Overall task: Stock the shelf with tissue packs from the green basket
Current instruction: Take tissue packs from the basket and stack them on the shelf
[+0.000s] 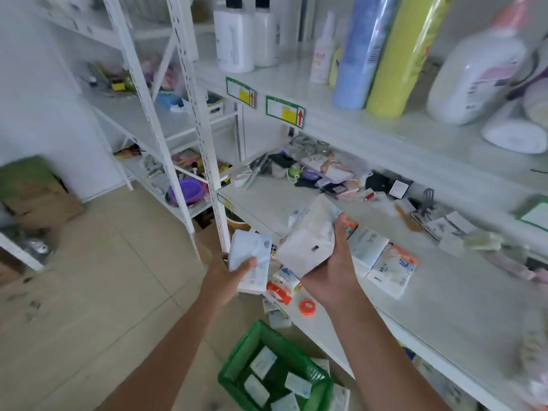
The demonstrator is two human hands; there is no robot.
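— What's the setting?
— A white metal shelf [459, 307] over a tiled floor [103, 277]. The green basket [235, 358] sits on the floor below it, with several tissue packs [262, 361] inside.
— And the hands?
— The right hand [332, 272] grips a large white tissue pack [308, 241] over the shelf edge. The left hand [226, 272] holds a smaller pale-blue pack [252, 256] just beside it.

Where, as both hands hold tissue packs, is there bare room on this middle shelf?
Widest bare stretch: the middle shelf board right of the lying tissue packs, towards the front edge. A smaller patch lies between the white upright and the back clutter. Crowded: the back row and the front corner by the orange roll.
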